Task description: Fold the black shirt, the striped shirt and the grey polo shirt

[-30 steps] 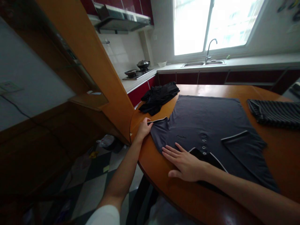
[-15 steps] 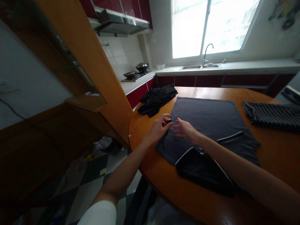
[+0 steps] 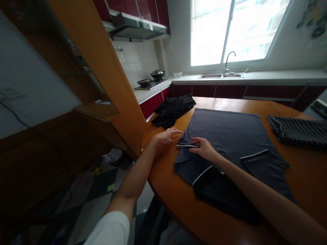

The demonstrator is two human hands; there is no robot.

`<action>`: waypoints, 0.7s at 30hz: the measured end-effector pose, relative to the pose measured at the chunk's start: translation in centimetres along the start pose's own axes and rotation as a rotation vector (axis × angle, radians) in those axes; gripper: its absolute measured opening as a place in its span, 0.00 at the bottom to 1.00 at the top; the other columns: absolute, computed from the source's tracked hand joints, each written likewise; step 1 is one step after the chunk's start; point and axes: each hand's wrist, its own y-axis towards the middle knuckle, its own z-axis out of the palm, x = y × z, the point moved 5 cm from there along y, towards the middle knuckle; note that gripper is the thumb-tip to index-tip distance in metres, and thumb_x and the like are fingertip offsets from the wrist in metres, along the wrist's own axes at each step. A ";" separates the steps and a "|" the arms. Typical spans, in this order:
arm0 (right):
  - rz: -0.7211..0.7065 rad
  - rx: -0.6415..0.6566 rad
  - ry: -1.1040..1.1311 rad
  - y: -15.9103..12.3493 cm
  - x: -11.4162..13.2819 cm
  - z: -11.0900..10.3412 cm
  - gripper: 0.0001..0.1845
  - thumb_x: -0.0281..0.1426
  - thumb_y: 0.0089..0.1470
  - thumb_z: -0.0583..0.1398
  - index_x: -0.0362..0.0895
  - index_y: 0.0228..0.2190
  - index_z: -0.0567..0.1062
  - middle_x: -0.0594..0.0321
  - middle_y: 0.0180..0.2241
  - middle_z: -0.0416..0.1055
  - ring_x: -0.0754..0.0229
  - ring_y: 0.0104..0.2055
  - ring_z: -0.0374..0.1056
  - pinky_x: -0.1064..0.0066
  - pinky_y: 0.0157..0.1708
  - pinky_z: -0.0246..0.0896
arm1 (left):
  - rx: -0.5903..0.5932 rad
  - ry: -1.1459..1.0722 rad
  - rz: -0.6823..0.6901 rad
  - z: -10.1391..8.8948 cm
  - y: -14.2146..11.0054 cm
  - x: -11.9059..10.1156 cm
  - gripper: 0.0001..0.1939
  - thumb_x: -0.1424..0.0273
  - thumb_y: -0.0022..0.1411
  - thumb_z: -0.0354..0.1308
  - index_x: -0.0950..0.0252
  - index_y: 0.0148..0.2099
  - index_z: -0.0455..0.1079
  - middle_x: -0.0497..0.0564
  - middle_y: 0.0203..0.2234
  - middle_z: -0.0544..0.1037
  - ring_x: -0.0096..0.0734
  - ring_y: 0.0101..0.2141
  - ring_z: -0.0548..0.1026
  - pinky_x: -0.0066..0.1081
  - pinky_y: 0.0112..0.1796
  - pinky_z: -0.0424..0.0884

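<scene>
A dark grey polo shirt lies spread on the wooden table, its black, white-edged collar toward me. At its left edge a sleeve with a white-striped cuff is folded over onto the body. My right hand pinches that cuff between thumb and fingers. Just left of the sleeve, my left hand is held over the table with its fingers stretched out, holding nothing. The other sleeve, also white-edged, is laid inward on the right side of the shirt.
Crumpled black clothing sits at the table's far left. A folded striped garment is at the right. The rounded edge of the wooden table runs along my left. Behind are a stove and a sink.
The left sleeve's striped cuff now shows, turned inward over the shirt. My left hand has let go and drawn back left, while my right hand has taken hold of the cuff.
</scene>
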 end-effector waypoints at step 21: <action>0.201 -0.117 -0.061 -1.0 0.6 -1.8 0.21 0.24 0.54 0.59 0.39 0.51 0.75 0.60 0.29 0.77 0.62 0.21 0.70 0.76 0.19 0.61 | -0.306 -0.152 0.038 4.0 6.7 0.7 0.15 0.61 0.66 0.55 0.66 0.44 0.75 0.50 0.31 0.78 0.31 0.32 0.74 0.28 0.36 0.68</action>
